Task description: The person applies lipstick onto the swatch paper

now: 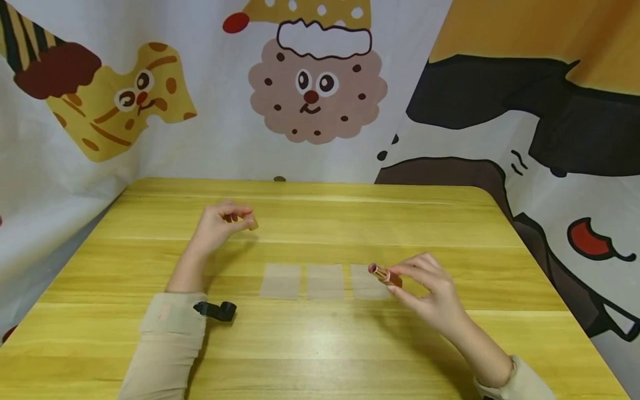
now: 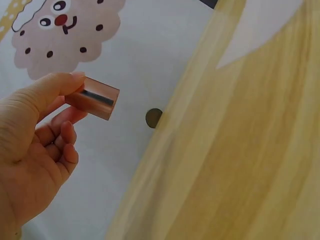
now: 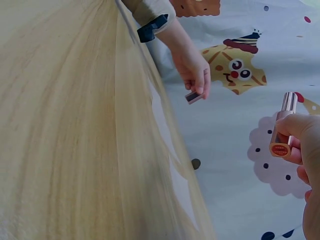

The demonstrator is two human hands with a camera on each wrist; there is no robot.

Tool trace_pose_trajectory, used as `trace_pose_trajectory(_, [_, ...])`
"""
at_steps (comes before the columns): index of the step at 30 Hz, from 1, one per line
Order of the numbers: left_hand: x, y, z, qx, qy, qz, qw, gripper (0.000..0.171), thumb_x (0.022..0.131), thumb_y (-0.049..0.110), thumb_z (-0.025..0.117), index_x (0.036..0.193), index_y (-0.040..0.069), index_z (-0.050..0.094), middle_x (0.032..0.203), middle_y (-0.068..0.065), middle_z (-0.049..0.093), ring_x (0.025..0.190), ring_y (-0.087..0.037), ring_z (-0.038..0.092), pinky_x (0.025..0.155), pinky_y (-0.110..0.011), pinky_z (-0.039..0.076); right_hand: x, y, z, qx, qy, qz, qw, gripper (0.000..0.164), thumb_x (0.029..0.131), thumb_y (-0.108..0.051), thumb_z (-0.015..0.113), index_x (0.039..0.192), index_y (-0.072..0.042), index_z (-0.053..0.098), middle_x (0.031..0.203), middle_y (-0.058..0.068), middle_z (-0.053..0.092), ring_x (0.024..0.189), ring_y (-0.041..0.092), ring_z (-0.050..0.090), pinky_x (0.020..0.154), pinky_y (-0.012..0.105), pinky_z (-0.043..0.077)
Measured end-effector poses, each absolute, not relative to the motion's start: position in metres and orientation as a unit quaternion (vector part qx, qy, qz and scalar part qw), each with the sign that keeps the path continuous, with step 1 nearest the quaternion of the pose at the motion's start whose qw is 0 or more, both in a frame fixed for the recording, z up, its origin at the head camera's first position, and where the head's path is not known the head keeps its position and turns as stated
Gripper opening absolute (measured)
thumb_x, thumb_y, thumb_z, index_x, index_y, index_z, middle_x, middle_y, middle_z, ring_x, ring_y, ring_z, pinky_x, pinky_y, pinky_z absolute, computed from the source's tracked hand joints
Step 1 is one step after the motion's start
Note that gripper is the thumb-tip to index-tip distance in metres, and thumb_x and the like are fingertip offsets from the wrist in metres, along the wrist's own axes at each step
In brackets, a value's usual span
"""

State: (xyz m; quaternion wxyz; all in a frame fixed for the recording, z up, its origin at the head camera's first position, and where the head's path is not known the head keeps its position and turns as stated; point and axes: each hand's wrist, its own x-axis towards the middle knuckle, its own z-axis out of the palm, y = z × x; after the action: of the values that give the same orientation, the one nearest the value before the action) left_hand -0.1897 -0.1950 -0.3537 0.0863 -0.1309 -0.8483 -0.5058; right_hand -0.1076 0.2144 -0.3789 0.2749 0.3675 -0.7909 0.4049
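Observation:
Between thumb and fingers my left hand [image 1: 222, 225] pinches a copper-coloured lipstick cap [image 2: 94, 98], raised above the left part of the table. In the head view the cap shows only as a small piece at the fingertips. My right hand [image 1: 432, 286] holds an uncapped lipstick [image 1: 386, 275] by its base, with the dark reddish tip pointing up and left. The right wrist view shows the red label on the lipstick's bottom [image 3: 280, 150]. Below it lies the rightmost of three pale square sheets, partly covered by the lipstick; the left sheet [image 1: 280, 281] and middle sheet [image 1: 325, 281] show fully.
The sheets lie in a row on a wood-grain table [image 1: 320, 344]. A black wrist camera [image 1: 217, 311] sits on the left sleeve. Behind the table's far edge hangs a white curtain [image 1: 210, 150] printed with cartoon food.

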Motion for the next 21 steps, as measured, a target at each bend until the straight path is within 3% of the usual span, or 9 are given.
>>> trace_pose_trajectory(11, [-0.213,-0.213,-0.396,-0.119,-0.851,-0.510,0.051,0.027,0.083,0.009,0.076,0.105,-0.005,0.070,0.096,-0.015,0.066,0.078,-0.023,0.050,0.065,-0.026,0.041,-0.108,0.214,-0.380,0.370,-0.790,0.406,0.273,0.031,0.088,-0.034,0.070,0.095,-0.004,0.074,0.091,0.002,0.068,0.087,0.017,0.053,0.078,0.020,0.041])
trace_pose_trajectory(21, [-0.217,-0.218,-0.408,-0.095,-0.856,-0.508,0.009,0.029,0.083,0.011,0.076,0.107,-0.004,0.069,0.095,-0.013,0.066,0.078,-0.025,0.051,0.065,-0.029,0.042,-0.107,0.214,-0.379,0.368,-0.789,0.404,0.280,0.037,0.089,-0.039,0.067,0.094,-0.003,0.074,0.089,0.004,0.068,0.086,0.017,0.053,0.077,0.020,0.041])
